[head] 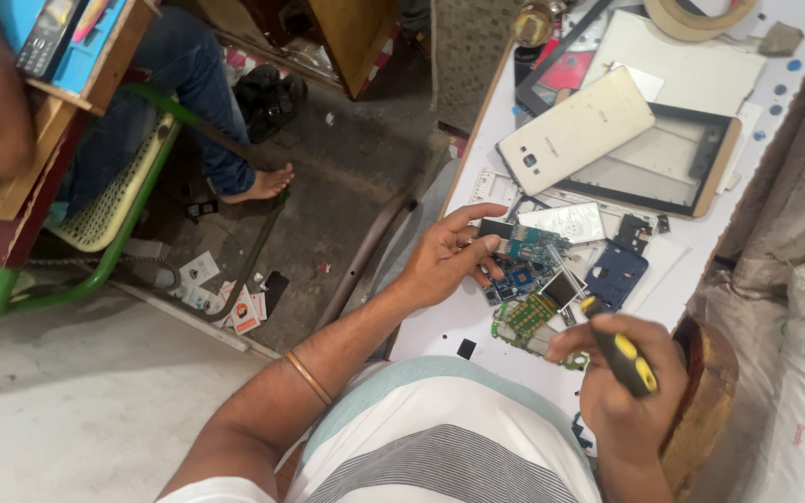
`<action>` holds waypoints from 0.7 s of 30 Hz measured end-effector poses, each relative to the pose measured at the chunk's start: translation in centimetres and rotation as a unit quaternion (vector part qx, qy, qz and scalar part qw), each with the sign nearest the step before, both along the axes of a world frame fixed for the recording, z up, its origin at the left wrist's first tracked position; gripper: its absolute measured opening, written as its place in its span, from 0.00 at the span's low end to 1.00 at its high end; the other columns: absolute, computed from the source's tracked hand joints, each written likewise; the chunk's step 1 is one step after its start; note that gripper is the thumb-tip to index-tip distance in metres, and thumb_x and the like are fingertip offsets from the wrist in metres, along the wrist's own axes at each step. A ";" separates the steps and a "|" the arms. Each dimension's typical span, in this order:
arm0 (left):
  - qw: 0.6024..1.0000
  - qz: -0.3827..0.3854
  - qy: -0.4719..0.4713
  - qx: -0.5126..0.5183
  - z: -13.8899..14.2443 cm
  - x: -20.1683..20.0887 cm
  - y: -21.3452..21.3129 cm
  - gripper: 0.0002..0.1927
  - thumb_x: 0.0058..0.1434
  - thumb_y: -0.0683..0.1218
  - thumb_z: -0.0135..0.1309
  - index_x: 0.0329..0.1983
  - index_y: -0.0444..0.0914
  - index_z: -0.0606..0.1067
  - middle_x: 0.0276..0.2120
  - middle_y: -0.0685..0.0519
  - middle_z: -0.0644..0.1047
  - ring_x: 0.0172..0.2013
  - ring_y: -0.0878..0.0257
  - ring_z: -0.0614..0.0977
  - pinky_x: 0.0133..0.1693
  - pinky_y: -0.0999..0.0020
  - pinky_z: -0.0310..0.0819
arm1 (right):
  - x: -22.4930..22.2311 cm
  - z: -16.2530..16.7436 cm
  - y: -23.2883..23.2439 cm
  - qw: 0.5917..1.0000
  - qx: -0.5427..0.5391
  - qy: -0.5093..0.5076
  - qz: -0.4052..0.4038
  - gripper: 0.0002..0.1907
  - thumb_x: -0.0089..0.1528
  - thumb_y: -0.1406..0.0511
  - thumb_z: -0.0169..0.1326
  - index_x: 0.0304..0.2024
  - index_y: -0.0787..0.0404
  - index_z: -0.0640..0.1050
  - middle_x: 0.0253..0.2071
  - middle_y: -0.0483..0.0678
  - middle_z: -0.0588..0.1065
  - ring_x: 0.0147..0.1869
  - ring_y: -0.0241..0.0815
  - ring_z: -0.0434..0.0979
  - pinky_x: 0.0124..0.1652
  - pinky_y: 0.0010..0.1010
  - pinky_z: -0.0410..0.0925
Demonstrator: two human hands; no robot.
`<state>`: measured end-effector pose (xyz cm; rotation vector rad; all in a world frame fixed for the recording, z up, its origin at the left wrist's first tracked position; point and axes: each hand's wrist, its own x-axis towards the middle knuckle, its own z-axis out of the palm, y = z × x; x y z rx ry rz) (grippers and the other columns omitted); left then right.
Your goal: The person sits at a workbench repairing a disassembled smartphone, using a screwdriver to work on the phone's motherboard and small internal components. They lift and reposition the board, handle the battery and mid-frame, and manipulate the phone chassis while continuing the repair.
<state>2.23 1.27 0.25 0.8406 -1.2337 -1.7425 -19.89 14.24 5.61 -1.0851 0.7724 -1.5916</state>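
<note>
Phone repair workshop, circuit boards (525, 279), phone back cover (575, 130), screen frames (673, 168) on worktable (449, 326)

glass screen panel (659, 163), gold frame | table centre (beside white phone back (575, 130))

Four circuit boards (525, 279) (overlapping), one screwdriver (624, 359)

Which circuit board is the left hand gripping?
The blue-green circuit board in the left hand; the yellow-green board below lies untouched on the table.
</note>
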 end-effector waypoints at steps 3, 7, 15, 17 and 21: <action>1.000 0.000 0.014 0.014 0.1 0.0 0.1 0.23 0.73 0.44 0.50 0.69 0.36 0.65 0.42 0.47 0.81 0.36 0.65 0.85 0.33 0.73 0.82 | 0.4 6.8 0.2 0.989 -0.065 0.012 0.133 0.28 0.68 0.51 0.57 0.54 0.70 0.73 0.40 0.64 0.79 0.43 0.55 0.84 0.48 0.44 0.78; 0.999 0.008 0.018 0.027 0.3 0.1 0.3 0.23 0.72 0.43 0.50 0.69 0.35 0.65 0.41 0.47 0.82 0.35 0.64 0.85 0.34 0.72 0.82 | 0.7 12.8 -2.2 0.898 -0.064 0.109 0.422 0.18 0.75 0.58 0.45 0.45 0.68 0.73 0.38 0.63 0.80 0.45 0.61 0.86 0.48 0.50 0.80; 1.000 0.004 0.015 0.020 0.3 -0.1 0.6 0.24 0.73 0.44 0.50 0.70 0.34 0.65 0.40 0.47 0.82 0.36 0.64 0.84 0.34 0.72 0.82 | -0.3 8.4 3.0 0.903 -0.111 0.228 0.347 0.14 0.75 0.65 0.43 0.43 0.69 0.76 0.44 0.55 0.80 0.49 0.49 0.86 0.54 0.41 0.78; 1.000 0.006 0.010 0.025 0.3 -0.1 0.6 0.24 0.72 0.44 0.50 0.69 0.34 0.65 0.40 0.47 0.82 0.35 0.64 0.85 0.34 0.72 0.82 | -0.9 7.6 3.2 0.890 -0.075 0.329 0.306 0.14 0.74 0.66 0.46 0.42 0.69 0.78 0.45 0.52 0.82 0.51 0.44 0.88 0.53 0.36 0.77; 1.000 0.004 0.012 0.012 0.3 -0.2 0.5 0.23 0.73 0.44 0.50 0.69 0.34 0.65 0.40 0.47 0.82 0.35 0.64 0.85 0.34 0.72 0.83 | 2.4 6.8 -0.1 0.860 0.289 0.142 0.396 0.19 0.69 0.67 0.36 0.45 0.68 0.79 0.47 0.55 0.82 0.47 0.41 0.84 0.53 0.34 0.74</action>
